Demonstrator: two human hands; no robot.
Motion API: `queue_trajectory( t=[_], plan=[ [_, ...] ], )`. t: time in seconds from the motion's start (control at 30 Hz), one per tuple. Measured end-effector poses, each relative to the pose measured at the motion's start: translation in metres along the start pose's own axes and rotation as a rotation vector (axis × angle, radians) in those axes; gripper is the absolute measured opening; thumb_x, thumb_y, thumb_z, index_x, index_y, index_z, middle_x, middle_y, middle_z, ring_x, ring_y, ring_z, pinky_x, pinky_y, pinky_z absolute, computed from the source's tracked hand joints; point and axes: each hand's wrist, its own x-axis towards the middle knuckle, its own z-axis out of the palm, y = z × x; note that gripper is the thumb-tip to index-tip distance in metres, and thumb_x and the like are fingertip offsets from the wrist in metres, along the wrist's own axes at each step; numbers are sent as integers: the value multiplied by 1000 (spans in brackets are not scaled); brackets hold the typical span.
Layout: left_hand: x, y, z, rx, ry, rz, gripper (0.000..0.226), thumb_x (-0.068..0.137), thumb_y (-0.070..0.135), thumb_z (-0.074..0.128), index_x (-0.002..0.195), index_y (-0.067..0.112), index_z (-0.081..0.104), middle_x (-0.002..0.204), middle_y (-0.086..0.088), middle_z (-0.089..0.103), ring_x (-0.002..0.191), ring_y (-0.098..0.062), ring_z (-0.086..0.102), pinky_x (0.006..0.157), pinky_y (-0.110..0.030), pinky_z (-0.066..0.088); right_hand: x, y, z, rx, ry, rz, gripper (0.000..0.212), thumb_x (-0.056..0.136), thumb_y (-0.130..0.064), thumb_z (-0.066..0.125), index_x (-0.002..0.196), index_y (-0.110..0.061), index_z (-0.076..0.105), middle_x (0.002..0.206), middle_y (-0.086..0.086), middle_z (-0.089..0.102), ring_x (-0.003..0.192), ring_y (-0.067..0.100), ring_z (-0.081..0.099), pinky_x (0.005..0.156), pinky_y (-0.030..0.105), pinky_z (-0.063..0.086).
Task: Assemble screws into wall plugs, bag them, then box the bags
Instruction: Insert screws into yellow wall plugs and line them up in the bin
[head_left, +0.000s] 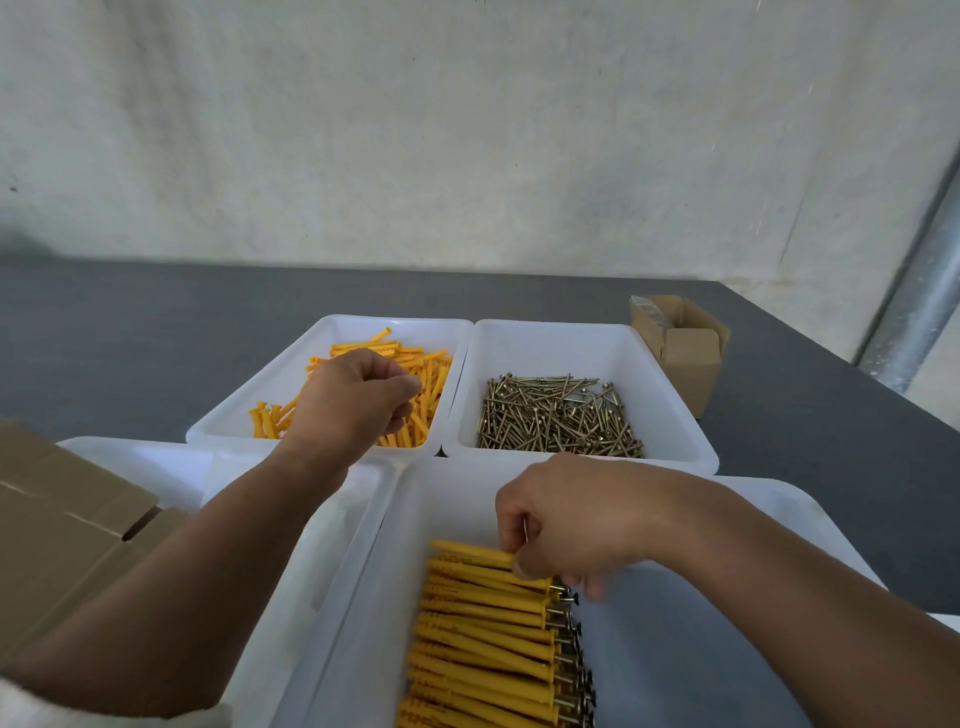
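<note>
— Why are the hands so far apart?

— Each one has its own job, I reckon. The left hand (358, 397) hangs over the far-left white plastic tray (332, 325) of loose orange plastic wall plugs (426, 374), fingers curled in toward the thumb. From here I can't tell whether it has a plug or is only closing on one.

— And the other?

— The right hand (566, 525) is low in the big near white tub (415, 499). Thumb and forefinger pinch the head end of the topmost plug (467, 548) on the row of finished plugs with screws in them (483, 623). All the screw heads point right, which I'd guess makes them easy to count and bag.

— So the brass-coloured screws (556, 415) go untouched?

— For now. They lie heaped in their own white tray (649, 353), just beside the plug tray and within the right hand's reach.

— Any bagging yet?

— Not that I see. A small open brown cardboard box (685, 353) stands beyond the screws on the dark grey tabletop (156, 322), with something clear poking out; bags, maybe. A larger brown cardboard carton (62, 525) sits at the left. I'd say it's the assembly stage.
</note>
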Motion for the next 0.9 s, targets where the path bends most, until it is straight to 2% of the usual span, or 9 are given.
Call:
queue_trajectory(
  t=[0.07, 0.2, 0.3, 0.43, 0.53, 0.6, 0.77, 0.83, 0.9],
  plan=[
    [3, -6, -2, 147, 48, 45, 7, 84, 18, 69, 77, 16, 67, 75, -6, 69, 76, -24, 66, 73, -40, 58, 3, -3, 4, -84, 10, -6, 10, 93, -21, 61, 102, -24, 63, 97, 3, 72, 60, 14, 66, 58, 23, 51],
    [6, -14, -4, 532, 136, 141, 10, 84, 29, 67, 75, 26, 65, 72, 10, 63, 71, -6, 56, 55, -24, 37, 6, -4, 9, -174, 24, -13, 15, 92, -18, 59, 104, -19, 67, 101, 3, 71, 57, 11, 62, 57, 23, 51],
    [8, -22, -5, 687, 135, 179, 13, 85, 36, 64, 79, 25, 65, 74, 11, 61, 76, -13, 56, 60, -26, 38, 11, -3, 15, -226, 14, -32, 19, 92, -17, 58, 106, -11, 69, 102, 9, 72, 84, 20, 68, 61, 26, 50],
    [12, -32, -6, 891, 33, 147, 31, 87, 55, 54, 84, 26, 65, 78, 8, 58, 77, -16, 52, 63, -29, 37, 16, -1, 23, -275, 43, -83, 22, 94, -24, 61, 112, -11, 65, 110, 5, 66, 100, 21, 61, 56, 17, 34],
    [16, -37, -7, 1008, -65, 116, 49, 88, 66, 41, 84, 25, 67, 75, 8, 56, 76, -15, 51, 63, -29, 37, 14, -1, 18, -260, 101, -108, 20, 92, -30, 63, 104, -15, 68, 103, 1, 66, 94, 17, 60, 61, 22, 41],
    [19, -40, -7, 1066, -145, 82, 60, 88, 72, 30, 88, 27, 68, 88, 5, 62, 86, -17, 53, 69, -32, 38, 11, 2, 7, -211, 213, -114, 17, 91, -35, 61, 95, -20, 70, 94, -5, 66, 87, 12, 59, 65, 23, 45],
    [26, -43, -7, 1195, -264, 14, 78, 85, 79, 16, 113, 28, 67, 125, 0, 62, 117, -23, 52, 80, -36, 37, 17, 37, -19, -18, 603, 31, 30, 93, -47, 53, 78, -23, 60, 76, -7, 60, 72, 8, 53, 60, 28, 41],
    [27, -42, -7, 1234, -291, 14, 80, 84, 80, 15, 114, 26, 66, 128, -2, 61, 119, -24, 51, 82, -36, 38, 21, 59, -18, -33, 617, 159, 37, 97, -52, 45, 74, -23, 53, 74, -7, 55, 71, 9, 50, 58, 29, 35],
    [28, -41, -7, 1259, -309, 21, 79, 85, 79, 14, 111, 26, 67, 128, -2, 61, 119, -23, 52, 82, -36, 37, 24, 76, -13, -69, 533, 267, 45, 99, -58, 33, 76, -24, 51, 80, -5, 55, 80, 14, 53, 66, 31, 41]
  ],
)
